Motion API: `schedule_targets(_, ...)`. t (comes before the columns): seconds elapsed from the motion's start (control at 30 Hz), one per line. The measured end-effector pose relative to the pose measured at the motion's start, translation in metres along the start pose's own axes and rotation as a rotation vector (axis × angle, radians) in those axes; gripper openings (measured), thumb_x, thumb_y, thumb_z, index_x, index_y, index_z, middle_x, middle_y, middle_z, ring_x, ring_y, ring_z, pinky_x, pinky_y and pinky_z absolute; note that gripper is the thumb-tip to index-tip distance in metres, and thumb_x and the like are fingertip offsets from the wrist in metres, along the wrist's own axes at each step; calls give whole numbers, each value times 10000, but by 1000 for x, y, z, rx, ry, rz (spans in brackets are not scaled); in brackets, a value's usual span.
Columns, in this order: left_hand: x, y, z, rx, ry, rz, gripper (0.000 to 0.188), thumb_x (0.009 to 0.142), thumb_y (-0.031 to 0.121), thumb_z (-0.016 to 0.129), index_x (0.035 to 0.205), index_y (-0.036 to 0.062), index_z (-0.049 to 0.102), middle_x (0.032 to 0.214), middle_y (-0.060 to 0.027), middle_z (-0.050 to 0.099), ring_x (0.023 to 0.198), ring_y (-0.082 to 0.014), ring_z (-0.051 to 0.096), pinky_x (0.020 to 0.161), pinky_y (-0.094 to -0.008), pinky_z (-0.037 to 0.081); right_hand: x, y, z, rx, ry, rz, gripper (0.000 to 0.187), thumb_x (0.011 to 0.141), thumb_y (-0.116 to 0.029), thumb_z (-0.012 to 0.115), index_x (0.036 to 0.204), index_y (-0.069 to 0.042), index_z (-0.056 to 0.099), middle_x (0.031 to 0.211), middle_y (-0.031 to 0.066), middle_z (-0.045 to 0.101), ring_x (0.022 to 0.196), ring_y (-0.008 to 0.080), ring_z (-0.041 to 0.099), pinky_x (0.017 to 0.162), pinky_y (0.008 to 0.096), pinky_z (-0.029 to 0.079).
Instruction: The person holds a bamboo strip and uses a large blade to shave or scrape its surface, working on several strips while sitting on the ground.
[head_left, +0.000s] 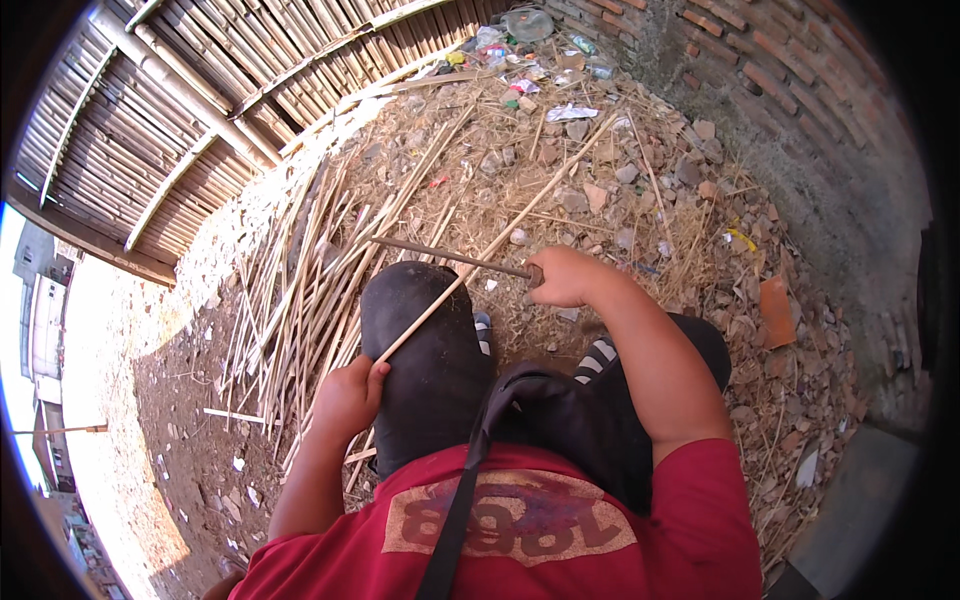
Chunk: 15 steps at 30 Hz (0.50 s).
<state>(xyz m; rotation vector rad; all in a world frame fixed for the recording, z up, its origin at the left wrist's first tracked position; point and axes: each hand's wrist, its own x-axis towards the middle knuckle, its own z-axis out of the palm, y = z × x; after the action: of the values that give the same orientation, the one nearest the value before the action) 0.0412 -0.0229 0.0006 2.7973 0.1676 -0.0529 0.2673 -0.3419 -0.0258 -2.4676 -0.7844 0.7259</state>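
My left hand [347, 395] grips the near end of a long thin bamboo strip [520, 215] that runs up and to the right across my raised left knee [420, 320]. My right hand [562, 275] is closed on the handle of a long dark knife [450, 256]. Its blade points left and lies across the strip just above the knee. I am seated, in dark trousers and a red shirt, with a black strap across my chest.
A heap of split bamboo strips [300, 290] lies on the ground to my left. A bamboo slat fence [180, 110] stands behind it. Rubble, straw and litter [540, 60] cover the ground ahead, and a brick wall [800, 90] rises on the right.
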Motion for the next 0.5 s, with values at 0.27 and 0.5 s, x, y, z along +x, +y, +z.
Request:
schedule_targets(0.27,-2,2,8,51,45,-26,355,1013,341,571,823,42,554,672,-244,617,656,-481,617,592,-578,452,8,17,-2,40,-19,35,281,721,-216,706,943,-44,696,873,180,702,850,347,687,750,452,534)
schedule_targets(0.5,-1,3,6,58,18,-21,364,1019,336,558,822,30,548,669,-245,617,657,-480,619,597,-579,456,2,-17,0,-29,53,-63,280,734,-233,721,922,-28,691,847,187,699,829,385,674,731,467,518)
